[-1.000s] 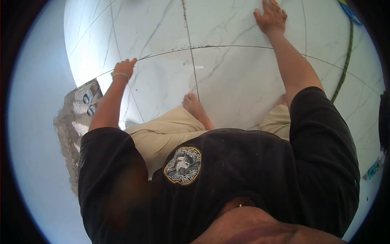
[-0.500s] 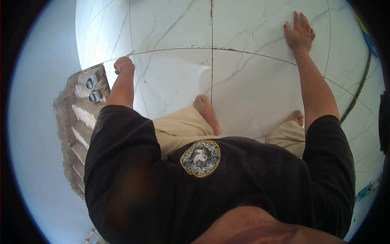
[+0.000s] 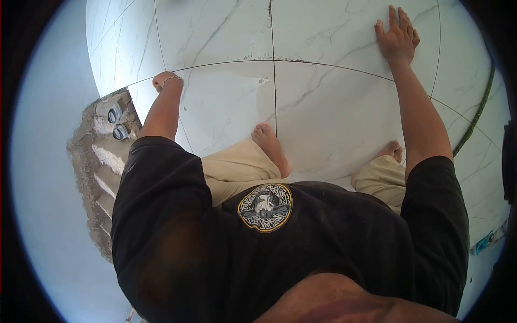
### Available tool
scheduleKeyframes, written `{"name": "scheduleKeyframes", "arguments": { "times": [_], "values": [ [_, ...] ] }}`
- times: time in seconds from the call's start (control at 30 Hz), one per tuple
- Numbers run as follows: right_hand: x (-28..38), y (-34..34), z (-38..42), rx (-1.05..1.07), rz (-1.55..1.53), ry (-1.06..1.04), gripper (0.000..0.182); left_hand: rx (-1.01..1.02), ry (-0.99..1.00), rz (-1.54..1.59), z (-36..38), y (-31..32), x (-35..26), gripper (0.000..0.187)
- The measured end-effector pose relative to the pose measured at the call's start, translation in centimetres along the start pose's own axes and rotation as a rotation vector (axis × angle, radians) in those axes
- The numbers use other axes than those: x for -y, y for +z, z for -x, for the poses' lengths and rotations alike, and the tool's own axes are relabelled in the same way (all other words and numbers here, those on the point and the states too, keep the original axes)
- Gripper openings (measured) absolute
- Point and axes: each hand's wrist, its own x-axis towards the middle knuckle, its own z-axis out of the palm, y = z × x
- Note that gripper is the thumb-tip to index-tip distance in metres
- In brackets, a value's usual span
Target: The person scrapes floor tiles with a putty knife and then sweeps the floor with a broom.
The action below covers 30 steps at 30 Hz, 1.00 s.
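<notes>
A: Where is the right hand (image 3: pixel 397 42)?
B: Upper right of the frame, palm down on the white tiled floor (image 3: pixel 328 121). Its grip is wide, with the fingers apart and the thumb spread toward the middle.

A: And the left hand (image 3: pixel 163 82)?
B: Upper left, lower in the frame than the right one. It is folded at the wrist, beside a dark joint line, with a bracelet (image 3: pixel 173 79) around the wrist. The fingers are mostly hidden, so I cannot tell whether that grip is apart, together or clamped on something.

A: How do the tiles lie?
B: They fill the upper and middle parts of the frame, with grey veins. Two joints (image 3: pixel 274 60) cross at upper centre, and dark specks lie along them. Just below and left of the crossing is a small pale mark (image 3: pixel 263 81).

A: What is at the left?
B: Rough steps (image 3: pixel 107 154) beside a pale blue wall (image 3: pixel 46 145). A pair of sandals (image 3: pixel 116 122) sits on the top part, near the tile edge.

A: And around the body?
B: Two bare feet (image 3: pixel 271 148) on the tiles, beige trousers (image 3: pixel 239 161), and a dark shirt (image 3: pixel 323 231) with a round emblem (image 3: pixel 265 208). A dark green hose-like line (image 3: pixel 478 116) curves down the right side.
</notes>
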Motion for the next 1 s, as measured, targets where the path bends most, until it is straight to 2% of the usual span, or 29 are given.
{"name": "scheduleKeyframes", "arguments": {
  "times": [0.03,0.1,0.13,0.17,0.2,0.23,0.3,0.33,0.43,0.5,0.53,0.57,0.63,0.67,0.73,0.87,0.97,1.0],
  "values": [
    [0.7,-1.8,-0.3,0.004,-0.005,0.005,0.059,0.023,-0.006,0.017,0.6,-0.7,-0.5,0.017],
    [1.7,-5.0,-0.8,0.304,-0.098,0.121,0.068,-0.029,0.011,0.004,2.1,-2.1,-1.8,0.017],
    [1.0,-3.9,-0.7,0.297,-0.105,0.126,0.068,-0.051,0.005,0.003,2.6,-2.8,-2.9,0.017],
    [0.2,-1.8,-0.4,0.154,-0.055,0.07,0.064,-0.143,0.031,0.003,3.3,-3.3,-4.2,0.018],
    [0.1,-0.5,0.0,0.012,-0.009,0.011,0.06,-0.113,0.087,-0.021,3.8,-4.0,-6.1,0.017],
    [0.3,-0.4,0.2,0.007,-0.024,0.008,0.06,-0.01,0.09,-0.092,4.9,-5.7,-8.0,0.016],
    [0.1,-0.6,0.0,0.048,0.014,0.023,0.061,0.022,0.119,-0.148,10.4,-9.7,-10.3,0.013],
    [0.1,-0.7,0.0,0.041,0.008,0.022,0.061,0.093,0.136,-0.184,12.5,-11.3,-11.6,0.017],
    [0.3,-2.5,-0.1,0.06,0.03,0.03,0.061,0.012,0.073,-0.311,16.2,-13.0,-15.9,0.023],
    [0.3,-5.0,-0.5,0.316,-0.222,0.088,0.067,0.049,0.117,-0.352,17.9,-14.4,-18.5,0.026],
    [0.1,-4.0,0.0,0.082,-0.144,0.019,0.063,0.096,0.157,-0.379,18.9,-15.6,-19.6,0.029],
    [-0.2,-3.1,0.2,0.076,-0.151,0.03,0.063,-0.005,0.119,-0.42,20.2,-16.5,-20.8,0.023],
    [0.2,-3.3,-0.1,0.169,0.052,0.039,0.061,0.047,0.177,-0.527,24.1,-19.6,-22.9,0.013],
    [0.3,-3.8,-0.1,0.162,0.045,0.046,0.061,0.2,0.279,-0.589,26.4,-21.8,-23.7,0.008],
    [0.2,-4.4,-0.2,0.211,0.067,0.041,0.061,0.105,0.267,-0.715,30.3,-23.4,-25.9,0.006],
    [-1.0,-1.5,-0.2,0.11,-0.063,0.044,0.061,0.02,0.245,-0.759,36.1,-26.1,-28.1,0.005],
    [-0.9,-1.6,0.1,0.142,-0.089,0.032,0.064,-0.086,0.241,-0.751,39.7,-27.8,-26.7,0.006],
    [-1.0,-1.3,0.2,0.123,-0.125,0.03,0.062,-0.09,0.339,-0.719,40.8,-28.5,-25.7,0.008]
  ]
}}
